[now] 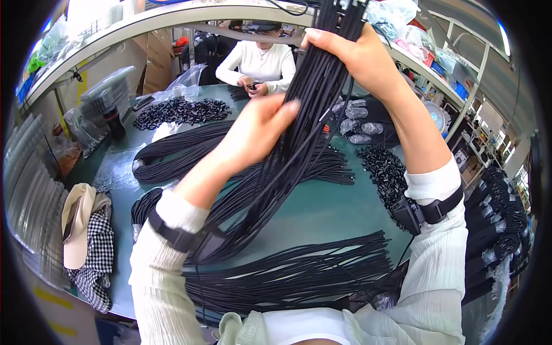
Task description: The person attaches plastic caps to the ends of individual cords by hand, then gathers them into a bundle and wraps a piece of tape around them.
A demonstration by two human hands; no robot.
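Note:
My right hand (359,54) is raised high and shut around the top of a thick bundle of black cords (299,132), which hangs down toward my lap. My left hand (259,123) rests against the left side of that bundle about halfway down, fingers stretched along the strands. Both forearms wear white ribbed sleeves with black wrist straps. Below the hands, another sheaf of black cords (299,270) lies flat on the green table (322,213) near its front edge.
Looped black cords (172,155) and heaps of small black parts (181,110) (384,169) lie on the table. A person in white (259,66) works at the far side. Gloves in plastic (359,121) sit right of centre. A beige cap and checked cloth (86,236) lie at left.

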